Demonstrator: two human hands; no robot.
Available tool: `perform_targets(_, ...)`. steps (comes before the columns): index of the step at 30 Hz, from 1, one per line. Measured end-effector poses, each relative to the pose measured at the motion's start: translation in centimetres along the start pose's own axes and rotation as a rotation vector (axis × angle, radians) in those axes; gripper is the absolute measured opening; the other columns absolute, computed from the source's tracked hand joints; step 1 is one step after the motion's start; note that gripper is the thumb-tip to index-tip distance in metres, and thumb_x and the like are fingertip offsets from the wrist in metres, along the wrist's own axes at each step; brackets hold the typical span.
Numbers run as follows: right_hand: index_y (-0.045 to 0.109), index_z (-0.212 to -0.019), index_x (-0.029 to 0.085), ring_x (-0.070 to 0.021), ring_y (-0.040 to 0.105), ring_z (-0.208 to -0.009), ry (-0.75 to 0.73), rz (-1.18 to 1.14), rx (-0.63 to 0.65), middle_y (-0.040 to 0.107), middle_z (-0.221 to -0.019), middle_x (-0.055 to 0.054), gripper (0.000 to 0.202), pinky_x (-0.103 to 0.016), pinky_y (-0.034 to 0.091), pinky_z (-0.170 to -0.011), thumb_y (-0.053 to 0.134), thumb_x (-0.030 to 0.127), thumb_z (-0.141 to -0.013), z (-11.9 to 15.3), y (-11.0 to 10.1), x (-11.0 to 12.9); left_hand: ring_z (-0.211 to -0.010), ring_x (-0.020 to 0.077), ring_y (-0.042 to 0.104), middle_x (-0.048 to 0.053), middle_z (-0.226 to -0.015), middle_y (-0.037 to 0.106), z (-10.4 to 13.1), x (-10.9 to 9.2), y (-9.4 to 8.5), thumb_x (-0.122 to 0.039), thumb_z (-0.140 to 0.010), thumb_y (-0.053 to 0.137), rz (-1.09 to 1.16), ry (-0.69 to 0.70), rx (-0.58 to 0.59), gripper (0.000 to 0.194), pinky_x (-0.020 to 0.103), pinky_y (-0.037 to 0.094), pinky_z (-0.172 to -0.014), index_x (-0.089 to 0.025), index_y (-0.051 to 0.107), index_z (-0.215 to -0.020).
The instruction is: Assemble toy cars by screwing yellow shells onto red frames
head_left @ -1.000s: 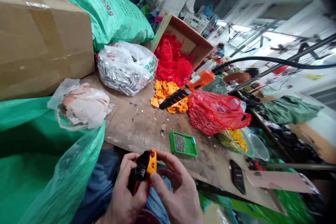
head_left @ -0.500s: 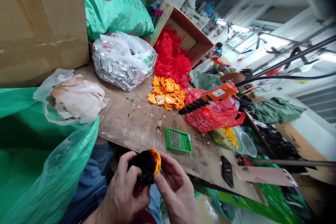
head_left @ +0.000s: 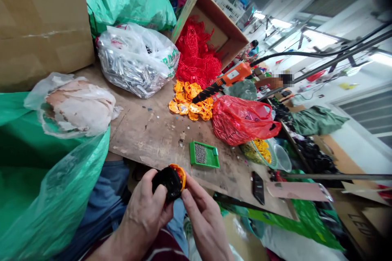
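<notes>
Between my two hands, just off the table's front edge, is a black plastic part (head_left: 168,182) with an orange plastic piece (head_left: 181,176) against its right side. My left hand (head_left: 148,208) is closed round the black part, thumb and fingers on its near side. The fingers of my right hand (head_left: 200,208) press on the orange piece from the right. Beyond them on the table sits a green tray (head_left: 212,162) with small grey screws (head_left: 200,153). An orange and black electric screwdriver (head_left: 222,83) hangs on its cable above a heap of orange pieces (head_left: 196,111).
Red netted parts (head_left: 199,57) spill from a tipped box (head_left: 225,18). A clear bag of silvery parts (head_left: 131,65), a red bag (head_left: 241,120) and a black phone (head_left: 258,188) lie on the table. A large carton (head_left: 43,28) and green sacking (head_left: 82,187) stand left.
The screwdriver has swung left and up, now over the orange heap. My hands still hold the black part and orange piece, turned slightly. The view has shifted a little.
</notes>
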State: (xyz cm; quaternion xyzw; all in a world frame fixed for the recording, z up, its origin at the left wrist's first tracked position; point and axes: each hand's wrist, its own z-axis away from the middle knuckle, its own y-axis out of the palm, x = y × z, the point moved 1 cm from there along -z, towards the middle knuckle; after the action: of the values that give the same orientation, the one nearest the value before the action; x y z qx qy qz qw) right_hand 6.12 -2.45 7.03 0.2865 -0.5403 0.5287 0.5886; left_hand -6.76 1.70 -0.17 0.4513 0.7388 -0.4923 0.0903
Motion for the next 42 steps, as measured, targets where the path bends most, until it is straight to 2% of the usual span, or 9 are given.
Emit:
perform_targets(8,0.066,-0.123,0.029,-0.0247,0.059,-0.122,-0.233,0.257,0.165,0.064,-0.130,-0.007,0.031,-0.042,0.046,-0.108,0.056,0.028,-0.094,-1.8,-2.7,1.2,-0.085,0.0243,0.067,0.016,-0.124,0.044,0.2,0.2,-0.2,-0.021,-0.083,0.052,0.253,-0.153,0.133,0.018,0.035,0.059,-0.068,-0.019,0.054,-0.101)
perform_targets(12,0.065,-0.123,0.029,-0.0224,0.062,-0.111,-0.285,0.207,0.233,0.062,-0.125,-0.008,0.036,-0.033,0.056,-0.090,0.067,0.030,-0.087,-3.7,-3.3,1.1,-0.090,0.0210,0.065,0.011,-0.116,0.046,-0.4,-0.2,-1.2,-0.024,-0.086,0.051,0.549,-0.323,0.313,0.011,0.033,0.055,-0.079,-0.020,0.053,-0.096)
perform_targets(15,0.067,-0.120,0.028,-0.0217,0.061,-0.110,-0.320,0.159,0.317,0.060,-0.124,-0.008,0.041,-0.032,0.054,-0.088,0.074,0.040,-0.081,-5.2,-3.5,1.1,-0.094,0.0196,0.061,0.008,-0.110,0.049,-1.1,-0.7,-1.8,-0.020,-0.086,0.049,0.713,-0.439,0.423,0.007,0.031,0.050,-0.087,-0.020,0.052,-0.092)
perform_targets(20,0.073,-0.094,0.020,-0.0182,0.063,-0.086,-0.275,0.017,0.474,0.068,-0.092,-0.005,0.029,-0.032,0.051,-0.081,0.078,0.042,-0.076,-6.8,-3.0,0.9,-0.097,0.0208,0.057,0.004,-0.102,0.055,-1.5,-0.5,-1.7,-0.020,-0.086,0.047,0.951,-0.540,0.491,0.010,0.031,0.045,-0.091,-0.021,0.054,-0.095)
perform_targets(23,0.070,-0.086,0.019,-0.0152,0.060,-0.077,-0.208,-0.055,0.483,0.065,-0.083,-0.003,0.027,-0.027,0.049,-0.072,0.080,0.040,-0.074,-7.0,-2.4,0.9,-0.092,0.0204,0.057,0.001,-0.094,0.060,-1.2,0.0,-1.5,-0.027,-0.088,0.050,1.098,-0.632,0.505,0.016,0.029,0.046,-0.086,-0.022,0.057,-0.102)
perform_targets(26,0.067,-0.083,0.018,-0.0131,0.059,-0.070,-0.113,-0.091,0.455,0.065,-0.080,-0.001,0.027,-0.025,0.048,-0.065,0.080,0.040,-0.073,-7.0,-1.8,1.0,-0.094,0.0219,0.058,0.003,-0.099,0.066,-0.9,0.2,-1.5,-0.034,-0.087,0.056,1.253,-0.808,0.495,0.028,0.028,0.047,-0.083,-0.020,0.060,-0.110)
perform_targets(32,0.067,-0.080,0.016,-0.0122,0.060,-0.064,-0.014,0.003,0.385,0.068,-0.076,-0.002,0.025,-0.024,0.048,-0.061,0.077,0.038,-0.073,-6.9,-1.2,1.1,-0.079,0.0210,0.065,0.008,-0.093,0.074,-0.7,-0.3,-1.8,-0.043,-0.083,0.062,1.575,-1.058,0.472,0.051,0.027,0.049,-0.066,-0.015,0.057,-0.125)
perform_targets(38,0.068,-0.082,0.016,-0.0129,0.060,-0.065,-0.033,0.085,0.316,0.067,-0.074,-0.002,0.020,-0.025,0.049,-0.061,0.070,0.036,-0.079,-6.6,-0.9,0.9,-0.074,0.0215,0.070,0.010,-0.089,0.075,-1.3,-1.2,-2.0,-0.037,-0.085,0.062,1.592,-1.145,0.441,0.052,0.028,0.051,-0.064,-0.013,0.051,-0.130)
perform_targets(42,0.068,-0.086,0.016,-0.0137,0.061,-0.068,-0.034,0.124,0.316,0.068,-0.077,-0.002,0.022,-0.025,0.050,-0.062,0.068,0.037,-0.081,-6.4,-0.9,0.4,-0.072,0.0197,0.071,0.008,-0.085,0.075,-1.3,-1.5,-1.8,-0.038,-0.084,0.064,1.558,-1.215,0.397,0.043,0.026,0.051,-0.062,-0.015,0.057,-0.120)
